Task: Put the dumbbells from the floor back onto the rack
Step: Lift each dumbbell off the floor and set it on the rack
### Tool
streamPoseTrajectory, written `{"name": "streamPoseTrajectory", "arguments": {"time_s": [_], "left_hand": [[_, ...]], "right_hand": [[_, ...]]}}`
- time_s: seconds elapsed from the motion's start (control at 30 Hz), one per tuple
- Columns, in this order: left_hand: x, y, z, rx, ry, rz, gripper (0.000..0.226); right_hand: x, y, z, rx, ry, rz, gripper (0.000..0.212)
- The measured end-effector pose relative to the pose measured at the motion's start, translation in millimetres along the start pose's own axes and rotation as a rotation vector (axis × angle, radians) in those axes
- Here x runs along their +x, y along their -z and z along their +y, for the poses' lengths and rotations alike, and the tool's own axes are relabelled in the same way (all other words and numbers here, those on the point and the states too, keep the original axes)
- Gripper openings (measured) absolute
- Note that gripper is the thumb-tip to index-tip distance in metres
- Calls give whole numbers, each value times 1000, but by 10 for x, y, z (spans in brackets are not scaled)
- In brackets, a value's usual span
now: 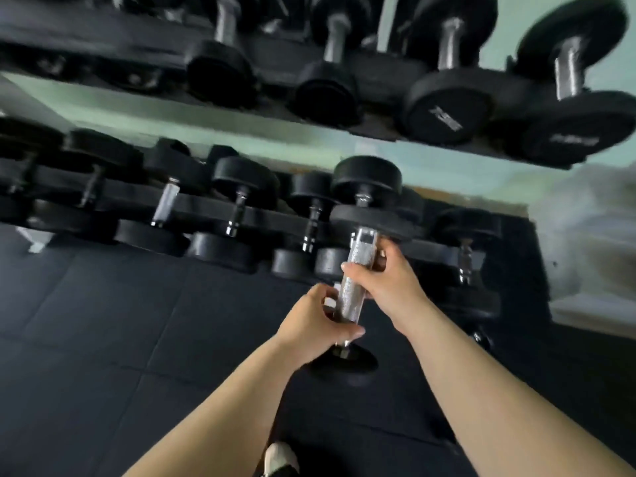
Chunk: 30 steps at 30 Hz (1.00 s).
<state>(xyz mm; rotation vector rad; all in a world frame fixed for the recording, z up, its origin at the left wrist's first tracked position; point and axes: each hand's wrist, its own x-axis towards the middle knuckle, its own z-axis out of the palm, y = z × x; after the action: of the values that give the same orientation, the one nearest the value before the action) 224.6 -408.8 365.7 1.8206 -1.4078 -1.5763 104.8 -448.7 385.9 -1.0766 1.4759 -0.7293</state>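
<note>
The left forearm (213, 411) and right forearm (499, 390) are bare throughout. Just beside the left forearm shows a pale, rounded shoe (280, 457) toe.

The scene is dimly lit; glare is caught on the chrome handle (348, 292), and the upper rack (382, 77) is motion-blurred.

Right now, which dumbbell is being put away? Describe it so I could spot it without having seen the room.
Find the lower tier of the black rack, towards its right end. The dumbbell there has a thick knurled silver handle held by the left hand and right hand. Unlike its racked neighbours, its near head hangs out over the floor.
</note>
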Motion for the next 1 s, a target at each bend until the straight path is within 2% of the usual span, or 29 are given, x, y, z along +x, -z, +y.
{"name": "streamPoseTrajectory", "arguments": {"time_s": [0.1,0.2,0.3,0.47,0.6,0.73,0.9,1.0], "left_hand": [[-54,729,127,-71,-52,97,42],[-49,1333,159,-132,-73,176,35],[72,1835,148,-172,-76,251,37],[523,2650,159,-177,-55,338,40],[1046,3349,237,-228,10,363,40],[1539,3974,262,-243,35,346,34],[2177,4664,284,-239,51,326,40],[2543,5031,353,-246,46,298,41]], "right_hand": [[189,-497,-594,-52,104,-44,50],[376,-949,-1044,-50,174,-120,43],[658,-1370,-1402,-88,215,-175,47],[1372,-1993,-1855,-71,227,-279,34],[2112,-2474,-2246,-97,186,-331,39],[2738,-2880,-2558,-82,139,-355,31],[3470,-3315,-2908,-165,111,-336,51],[3869,-3532,-3141,-187,99,-258,54]]}}
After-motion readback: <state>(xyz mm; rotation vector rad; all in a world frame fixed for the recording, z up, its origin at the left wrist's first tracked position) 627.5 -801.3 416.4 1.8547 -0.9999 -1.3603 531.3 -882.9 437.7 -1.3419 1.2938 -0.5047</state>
